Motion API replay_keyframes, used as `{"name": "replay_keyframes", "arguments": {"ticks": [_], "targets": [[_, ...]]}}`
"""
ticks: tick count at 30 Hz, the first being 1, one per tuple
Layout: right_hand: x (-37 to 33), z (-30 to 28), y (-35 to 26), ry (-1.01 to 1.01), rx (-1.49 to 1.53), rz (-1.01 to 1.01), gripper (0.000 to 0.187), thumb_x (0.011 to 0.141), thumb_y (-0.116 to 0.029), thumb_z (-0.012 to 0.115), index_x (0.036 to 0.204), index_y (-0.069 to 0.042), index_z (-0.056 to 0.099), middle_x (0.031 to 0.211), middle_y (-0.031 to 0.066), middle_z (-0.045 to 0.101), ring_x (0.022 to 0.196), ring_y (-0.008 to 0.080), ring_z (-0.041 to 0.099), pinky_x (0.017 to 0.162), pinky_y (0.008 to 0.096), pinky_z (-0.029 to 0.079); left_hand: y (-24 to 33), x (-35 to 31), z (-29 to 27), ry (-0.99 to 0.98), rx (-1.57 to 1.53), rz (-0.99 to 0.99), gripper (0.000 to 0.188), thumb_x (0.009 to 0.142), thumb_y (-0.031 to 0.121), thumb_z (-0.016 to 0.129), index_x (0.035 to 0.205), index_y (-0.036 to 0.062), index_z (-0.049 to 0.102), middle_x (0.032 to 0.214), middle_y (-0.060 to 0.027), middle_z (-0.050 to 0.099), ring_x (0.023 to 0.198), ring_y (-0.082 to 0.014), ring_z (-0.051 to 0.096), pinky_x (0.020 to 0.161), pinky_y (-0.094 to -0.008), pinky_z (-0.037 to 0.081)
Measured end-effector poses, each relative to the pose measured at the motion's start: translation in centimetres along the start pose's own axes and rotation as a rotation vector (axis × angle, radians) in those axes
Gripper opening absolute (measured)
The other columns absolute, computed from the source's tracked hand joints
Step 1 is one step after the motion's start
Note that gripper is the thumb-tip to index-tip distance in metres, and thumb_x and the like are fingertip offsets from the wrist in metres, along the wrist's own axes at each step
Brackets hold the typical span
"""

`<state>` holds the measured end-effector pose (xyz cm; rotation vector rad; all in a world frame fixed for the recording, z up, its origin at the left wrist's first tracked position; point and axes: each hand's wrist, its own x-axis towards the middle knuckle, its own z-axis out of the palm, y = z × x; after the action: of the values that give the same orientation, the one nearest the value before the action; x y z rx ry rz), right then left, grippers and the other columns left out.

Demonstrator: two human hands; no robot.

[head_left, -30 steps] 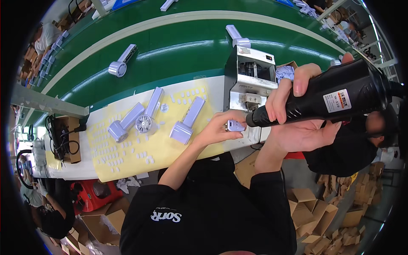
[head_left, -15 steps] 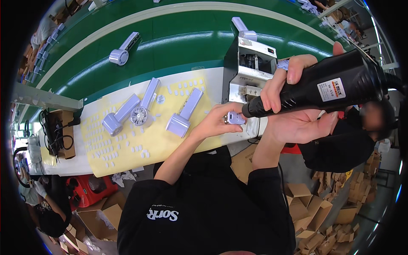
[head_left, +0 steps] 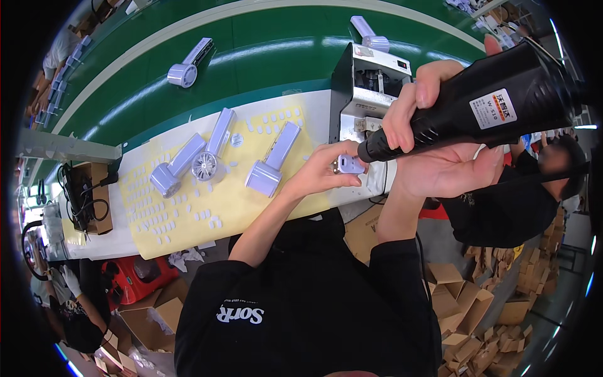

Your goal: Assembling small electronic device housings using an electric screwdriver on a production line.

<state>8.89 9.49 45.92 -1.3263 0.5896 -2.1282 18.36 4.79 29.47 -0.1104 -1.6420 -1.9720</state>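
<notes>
My right hand [head_left: 433, 176] is wrapped round a black electric screwdriver [head_left: 455, 116] with a white label on its side. Its narrow nose slants down to the left. Between the fingers of my left hand [head_left: 317, 173] is a lavender handheld fan [head_left: 352, 164], seen end-on with a small port showing. The screwdriver's nose is right beside that end; whether its bit touches is hidden. On the yellow sheet [head_left: 182, 232] left of my hands lie a closed-headed lavender fan [head_left: 179, 166], one with exposed blades [head_left: 206, 166] and a third fan [head_left: 273, 160].
Small white pads dot the yellow sheet. A metal-and-black machine [head_left: 377, 72] stands behind my hands. Beyond it runs a green conveyor belt [head_left: 270, 56] carrying a fan [head_left: 190, 63] and another fan [head_left: 370, 34]. Cardboard boxes [head_left: 458, 295] crowd the floor; a person [head_left: 502, 213] is at right.
The fans on the green belt have shifted to the right. My left hand and the fan in it have risen slightly in view, with the screwdriver still beside it. The person at right has moved.
</notes>
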Motion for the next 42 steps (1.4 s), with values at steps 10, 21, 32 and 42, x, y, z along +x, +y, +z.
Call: {"name": "replay_keyframes", "arguments": {"ticks": [10, 21, 32, 42], "targets": [[0.3, 0.4, -0.7, 0.032, -0.069, 0.073, 0.077, 0.074, -0.066, 0.028, 0.089, 0.009, 0.04, 0.075, 0.0133, 0.045, 0.045, 0.0166, 0.045, 0.04, 0.0244, 0.035, 0.0, 0.1, 0.3, 0.037, -0.038, 0.018, 0.032, 0.07, 0.018, 0.075, 0.09, 0.0028, 0.056, 0.085, -0.0054, 0.061, 0.076, -0.0143, 0.059, 0.066, -0.0271, 0.046], [0.8, -0.1, -0.9, -0.021, -0.12, 0.041, 0.081, 0.074, -0.066, 0.027, 0.104, 0.009, 0.036, 0.075, 0.0134, 0.046, 0.043, 0.0151, 0.044, 0.039, 0.024, 0.035, 0.3, 0.1, 0.3, 0.029, -0.018, 0.003, 0.031, 0.071, 0.017, 0.074, 0.092, 0.0033, 0.056, 0.086, -0.0052, 0.062, 0.076, -0.0137, 0.059, 0.066, -0.0267, 0.046], [1.9, -0.4, -2.0, 0.022, -0.122, -0.039, 0.078, 0.077, -0.058, 0.032, 0.122, 0.005, 0.025, 0.075, 0.0146, 0.044, 0.04, 0.0154, 0.041, 0.035, 0.0252, 0.033, -0.1, 0.7, 0.3, 0.051, -0.039, 0.031, 0.028, 0.075, 0.014, 0.07, 0.094, 0.0034, 0.052, 0.086, -0.0039, 0.06, 0.076, -0.012, 0.057, 0.066, -0.0251, 0.045], [6.3, -7.7, 0.8, 0.184, -0.238, -0.453, 0.071, 0.08, -0.056, 0.021, 0.115, 0.003, 0.036, 0.078, 0.0137, 0.048, 0.042, 0.0179, 0.043, 0.037, 0.0263, 0.034, -0.5, 1.3, 0.3, 0.115, -0.048, 0.027, 0.029, 0.084, 0.024, 0.062, 0.096, 0.0041, 0.045, 0.085, -0.0088, 0.054, 0.068, -0.0126, 0.052, 0.061, -0.0254, 0.043]]}}
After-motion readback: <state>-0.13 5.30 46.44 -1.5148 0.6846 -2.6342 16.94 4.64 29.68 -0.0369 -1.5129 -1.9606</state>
